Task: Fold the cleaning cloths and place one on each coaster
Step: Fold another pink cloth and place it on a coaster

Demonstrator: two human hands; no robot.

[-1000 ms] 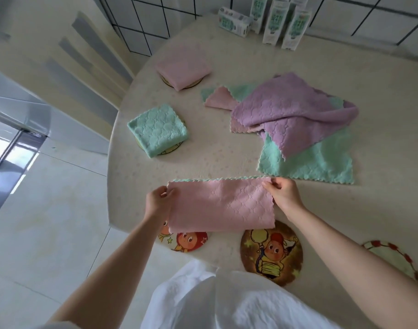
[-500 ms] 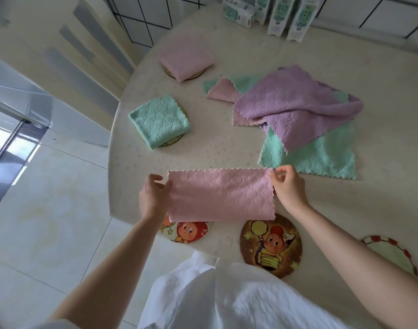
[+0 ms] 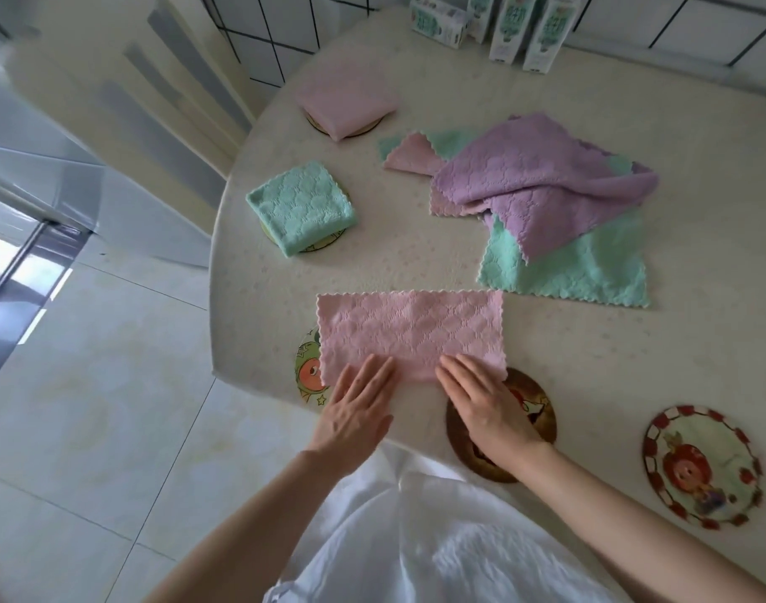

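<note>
- Done, I judge: pink square (image 3: 344, 95) tops the far coaster (image 3: 366, 129), green square (image 3: 300, 206) the side coaster (image 3: 326, 245)
- Left: green coaster (image 3: 307, 378), brown coaster (image 3: 540, 411), red coaster (image 3: 703, 467) hold no folded cloth; loose pile (image 3: 546, 185) waits mid-table
- Half-folded pink cloth (image 3: 409, 332) lies at the table's (image 3: 394, 263) near edge, overlapping the green coaster
- Left hand (image 3: 357, 411) and right hand (image 3: 485, 411) press flat on its near edge, fingers straight, gripping nothing
</note>
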